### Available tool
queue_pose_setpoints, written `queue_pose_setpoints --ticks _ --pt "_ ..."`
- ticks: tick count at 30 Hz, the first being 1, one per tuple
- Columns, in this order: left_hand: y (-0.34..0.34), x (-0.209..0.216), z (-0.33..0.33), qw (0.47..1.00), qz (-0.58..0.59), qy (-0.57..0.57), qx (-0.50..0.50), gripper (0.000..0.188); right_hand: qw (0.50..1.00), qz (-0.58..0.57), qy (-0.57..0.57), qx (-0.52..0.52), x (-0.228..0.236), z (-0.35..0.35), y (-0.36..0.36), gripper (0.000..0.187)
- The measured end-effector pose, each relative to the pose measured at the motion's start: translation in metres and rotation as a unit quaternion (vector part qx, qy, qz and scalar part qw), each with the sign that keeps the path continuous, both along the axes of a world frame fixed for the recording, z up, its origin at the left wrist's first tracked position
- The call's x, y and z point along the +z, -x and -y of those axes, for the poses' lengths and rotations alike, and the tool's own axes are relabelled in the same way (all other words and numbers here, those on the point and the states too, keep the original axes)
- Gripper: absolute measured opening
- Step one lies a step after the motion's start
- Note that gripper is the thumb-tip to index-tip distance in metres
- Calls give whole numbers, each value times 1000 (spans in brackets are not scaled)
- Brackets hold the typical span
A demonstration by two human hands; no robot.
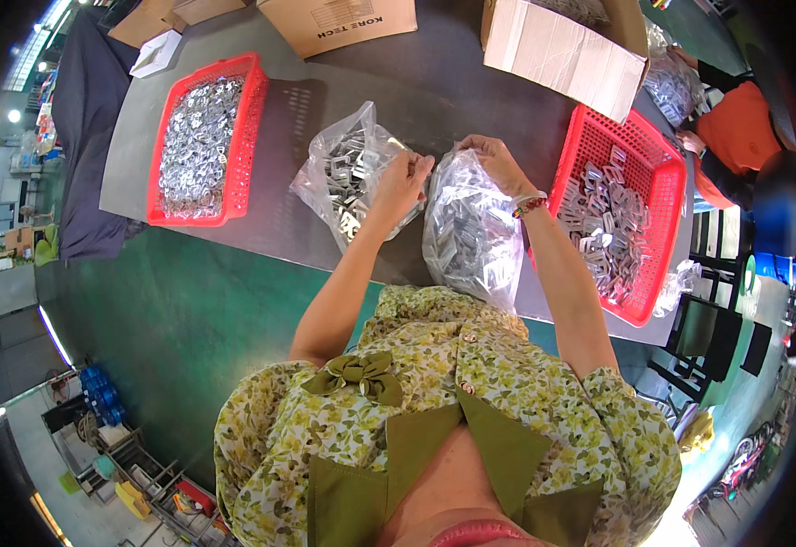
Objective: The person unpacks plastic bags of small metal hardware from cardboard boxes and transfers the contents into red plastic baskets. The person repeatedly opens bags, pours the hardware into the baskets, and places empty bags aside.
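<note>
Two clear plastic bags of small shiny metal pieces lie before me on the dark table (302, 242). My left hand (402, 186) is closed with its fingertips pinched together. It is over the right side of the open left bag (332, 173), whose loose metal pieces show; what the fingers grip is too small to tell. My right hand (498, 166) is closed, pinching the top of the right bag (475, 237). This fuller bag stands at the table's near edge, against my front. Its plastic is bunched, and glare blurs the pieces inside.
A red basket (250, 137) of small metal pieces stands at the left, another red basket (661, 178) with larger pieces at the right. Cardboard boxes (339, 25) and an open carton (562, 59) line the far side. Another person in orange (740, 128) works at the far right.
</note>
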State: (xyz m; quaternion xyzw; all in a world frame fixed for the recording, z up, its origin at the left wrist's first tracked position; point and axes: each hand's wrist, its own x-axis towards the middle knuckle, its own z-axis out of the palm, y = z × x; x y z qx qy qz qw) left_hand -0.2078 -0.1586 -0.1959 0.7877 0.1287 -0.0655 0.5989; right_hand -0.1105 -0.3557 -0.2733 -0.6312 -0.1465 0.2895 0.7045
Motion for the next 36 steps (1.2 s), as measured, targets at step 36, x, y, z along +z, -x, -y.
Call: queue_pose_setpoints --ticks 36 --pt "-21 1 26 999 -17 18 -27 22 981 101 -17 -166 13 17 8 35"
